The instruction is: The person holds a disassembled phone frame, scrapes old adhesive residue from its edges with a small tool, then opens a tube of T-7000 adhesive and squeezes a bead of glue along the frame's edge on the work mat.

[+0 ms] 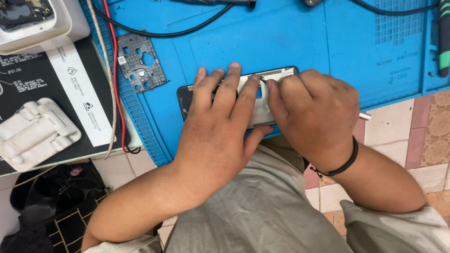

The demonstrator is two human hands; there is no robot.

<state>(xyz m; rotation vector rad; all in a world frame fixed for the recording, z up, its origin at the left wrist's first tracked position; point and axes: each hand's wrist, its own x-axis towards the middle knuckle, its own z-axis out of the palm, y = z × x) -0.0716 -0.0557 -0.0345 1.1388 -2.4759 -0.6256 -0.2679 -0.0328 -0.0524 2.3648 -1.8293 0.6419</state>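
On the blue mat (300, 42) of the desk, your left hand (220, 126) presses flat on the opened phone (262, 93); your right hand (311, 112) has a closed grip around a thin metal tool (364, 115).

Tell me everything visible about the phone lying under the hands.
The phone lies flat near the front edge of the blue work mat, opened up: a silvery metal inner plate with a small rectangular cut-out shows, with a dark edge at its left end. The left hand presses it down with spread fingers; the right hand holds a thin metal tool at its top edge. Much is hidden.
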